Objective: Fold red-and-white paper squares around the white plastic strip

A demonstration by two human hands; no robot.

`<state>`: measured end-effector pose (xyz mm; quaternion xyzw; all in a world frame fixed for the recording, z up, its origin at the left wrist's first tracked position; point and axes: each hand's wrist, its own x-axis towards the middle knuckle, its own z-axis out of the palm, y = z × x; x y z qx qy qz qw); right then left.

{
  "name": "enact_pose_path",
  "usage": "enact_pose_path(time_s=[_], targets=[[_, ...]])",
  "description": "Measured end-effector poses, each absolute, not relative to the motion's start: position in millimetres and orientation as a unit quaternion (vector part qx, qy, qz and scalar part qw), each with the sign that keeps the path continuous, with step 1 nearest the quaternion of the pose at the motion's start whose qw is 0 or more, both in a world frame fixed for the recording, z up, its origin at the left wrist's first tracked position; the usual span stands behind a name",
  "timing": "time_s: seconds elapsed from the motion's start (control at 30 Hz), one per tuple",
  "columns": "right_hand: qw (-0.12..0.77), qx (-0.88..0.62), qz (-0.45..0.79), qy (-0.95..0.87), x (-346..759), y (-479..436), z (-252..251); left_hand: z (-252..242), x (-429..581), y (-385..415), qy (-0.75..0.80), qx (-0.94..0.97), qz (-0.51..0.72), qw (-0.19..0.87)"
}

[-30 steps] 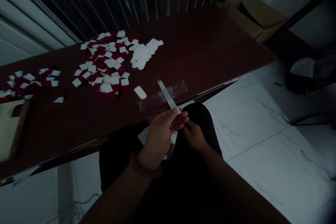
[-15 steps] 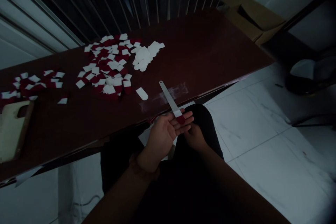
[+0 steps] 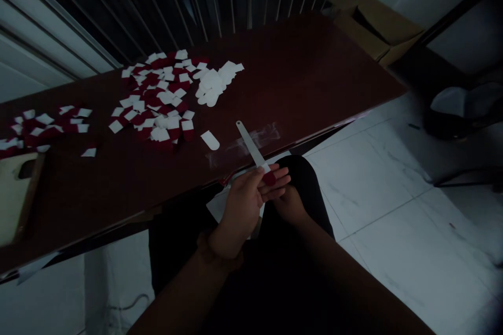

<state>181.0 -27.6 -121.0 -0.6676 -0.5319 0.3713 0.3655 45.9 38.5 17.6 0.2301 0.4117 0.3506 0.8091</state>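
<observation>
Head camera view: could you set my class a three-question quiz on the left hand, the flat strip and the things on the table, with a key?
1. Multiple choice: What colour is the tip lying on the fingers, at the near end of the flat strip in the left hand? A) green; B) red; C) yellow.
2. True or false: The phone case lies on the table at the left edge of the picture.
3. Short answer: Which single piece lies apart, between the large heap of red-and-white pieces and the flat strip?

Key: 1. B; 2. true; 3. the white piece with one rounded end.
</observation>
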Motion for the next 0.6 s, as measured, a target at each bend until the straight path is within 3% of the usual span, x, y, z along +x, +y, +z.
enact_pose_path(time_s=[0.47, 0.53, 0.6], targets=[[0.363, -0.652, 0.42, -0.516, 184.5, -37.1, -115.2, 12.0, 34.3, 23.2, 0.411, 0.281, 0.283, 0.82], [0.362, -0.661, 0.412, -0.512, 187.3, -38.3, -113.5, 19.6, 17.9, 20.0, 0.449, 0.374, 0.268, 0.766], [0.354, -0.676, 0.397, -0.51, 188.5, -38.1, -112.2, 31.6, -1.8, 23.9, 0.495, 0.525, 0.281, 0.632]])
